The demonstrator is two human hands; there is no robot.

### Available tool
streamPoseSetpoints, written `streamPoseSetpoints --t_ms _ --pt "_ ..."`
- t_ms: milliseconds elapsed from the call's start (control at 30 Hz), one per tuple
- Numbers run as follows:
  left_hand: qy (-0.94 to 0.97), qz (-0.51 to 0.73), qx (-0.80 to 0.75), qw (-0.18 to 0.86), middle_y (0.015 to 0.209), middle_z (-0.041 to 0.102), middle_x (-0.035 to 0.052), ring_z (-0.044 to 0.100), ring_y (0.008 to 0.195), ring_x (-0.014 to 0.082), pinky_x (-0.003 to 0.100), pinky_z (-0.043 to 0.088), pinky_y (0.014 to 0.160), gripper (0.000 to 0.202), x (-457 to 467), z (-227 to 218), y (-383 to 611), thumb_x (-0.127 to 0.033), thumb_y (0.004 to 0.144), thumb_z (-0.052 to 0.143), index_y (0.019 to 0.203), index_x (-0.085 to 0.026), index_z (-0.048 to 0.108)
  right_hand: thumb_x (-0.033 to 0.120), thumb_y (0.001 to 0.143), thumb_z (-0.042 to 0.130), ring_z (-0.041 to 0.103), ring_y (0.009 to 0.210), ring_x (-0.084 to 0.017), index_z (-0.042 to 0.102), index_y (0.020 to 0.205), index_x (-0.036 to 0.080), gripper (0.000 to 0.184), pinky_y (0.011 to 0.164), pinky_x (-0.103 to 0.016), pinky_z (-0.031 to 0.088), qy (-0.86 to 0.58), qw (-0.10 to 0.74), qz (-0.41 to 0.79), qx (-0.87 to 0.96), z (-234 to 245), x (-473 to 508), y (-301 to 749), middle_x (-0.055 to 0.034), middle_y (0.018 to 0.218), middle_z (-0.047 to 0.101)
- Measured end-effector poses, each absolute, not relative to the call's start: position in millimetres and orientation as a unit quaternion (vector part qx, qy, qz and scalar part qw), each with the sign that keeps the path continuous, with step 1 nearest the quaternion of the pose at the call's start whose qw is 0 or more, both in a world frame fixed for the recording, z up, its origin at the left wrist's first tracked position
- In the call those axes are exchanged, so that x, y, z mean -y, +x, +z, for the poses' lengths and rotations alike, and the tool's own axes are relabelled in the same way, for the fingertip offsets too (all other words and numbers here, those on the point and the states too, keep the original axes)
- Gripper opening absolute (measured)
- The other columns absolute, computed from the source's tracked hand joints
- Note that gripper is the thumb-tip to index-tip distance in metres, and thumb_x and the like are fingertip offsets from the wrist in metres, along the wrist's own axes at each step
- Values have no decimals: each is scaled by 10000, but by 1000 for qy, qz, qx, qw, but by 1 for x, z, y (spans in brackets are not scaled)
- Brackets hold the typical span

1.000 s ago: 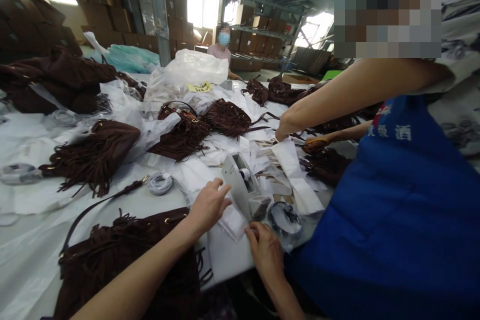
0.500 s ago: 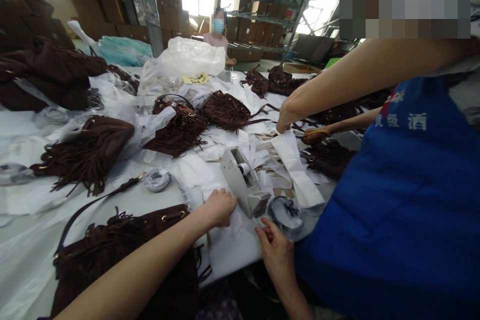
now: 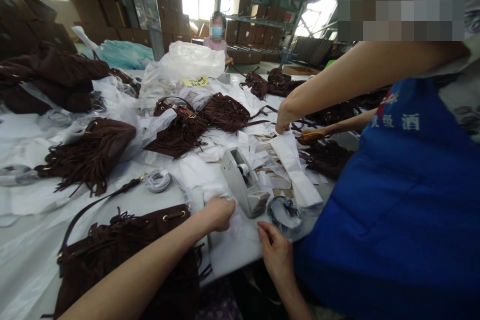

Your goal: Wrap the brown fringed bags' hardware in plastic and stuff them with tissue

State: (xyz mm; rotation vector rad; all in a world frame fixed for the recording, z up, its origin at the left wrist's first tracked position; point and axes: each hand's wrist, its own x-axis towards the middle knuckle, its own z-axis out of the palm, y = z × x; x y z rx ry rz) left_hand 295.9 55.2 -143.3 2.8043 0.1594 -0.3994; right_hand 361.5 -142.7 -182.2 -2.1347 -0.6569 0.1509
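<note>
At the left, a dark brown fringed bag (image 3: pixel 112 245) lies on the tabletop (image 3: pixel 240 255), its strap (image 3: pixel 78 212) arching out towards a grey cord coil (image 3: pixel 157 187). The left forearm crosses in front of this bag, and the left hand (image 3: pixel 219 214) rests over a thin pale sheet (image 3: pixel 230 235). Its fingers curl inward and the tips turn under, so I cannot tell whether they clamp the sheet.

Just to the right of those fingers stands a grey tape dispenser (image 3: pixel 242 192) (a white hub (image 3: pixel 244 169) shows in its open top). It lies slightly beyond the left knuckles, and the left hand is the nearer of the two. Its long axis runs aslant, from far left to near right, and its narrow front end points towards the person and rightward.

Below that front end, and apart from it, is the right hand (image 3: pixel 277 250), thumb and forefinger close together and aimed up and left; whether anything thin sits between them I cannot tell. A dark coil in clear plastic (image 3: pixel 279 222) lies just beyond the right knuckles.

Farthest right, a co-worker in a blue apron (image 3: pixel 382 200) leans in, one hand holding orange-handled scissors (image 3: pixel 314 135).
</note>
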Motion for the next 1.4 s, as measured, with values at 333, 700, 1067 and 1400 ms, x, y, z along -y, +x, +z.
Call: streamPoseSetpoints --t_ms 333,700,1067,1400 --pt "973 -89 -42 207 1007 631 112 586 953 243 316 449 836 111 -65 -135 270 -207 826 538 914 -144 567 434 909 418 666 833 -263 703 955 132 418 764 -384 524 -868 382 -13 319 -186 129 364 -145 907 703" --pt "980 -71 6 187 998 634 101 565 927 256 355 439 805 201 -44 -129 254 -106 843 484 1026 -181 517 273 915 542 597 994 -272 520 1281 142 390 841 -414 461 -791 242 -49 560 -147 119 340 -132 1071 670" --pt "904 10 -66 422 940 586 58 583 855 180 263 449 781 111 -64 -149 223 -149 851 499 877 -179 602 235 990 374 598 792 -209 608 1017 181 242 712 -328 442 -796 215 7 566 -162 114 335 -62 842 645" --pt "893 20 -67 445 955 599 67 577 884 180 260 442 798 206 -58 -157 228 -85 824 455 917 -177 615 174 957 380 633 863 -217 559 1146 183 261 736 -334 523 -790 263 62 550 -170 112 336 -84 943 649"
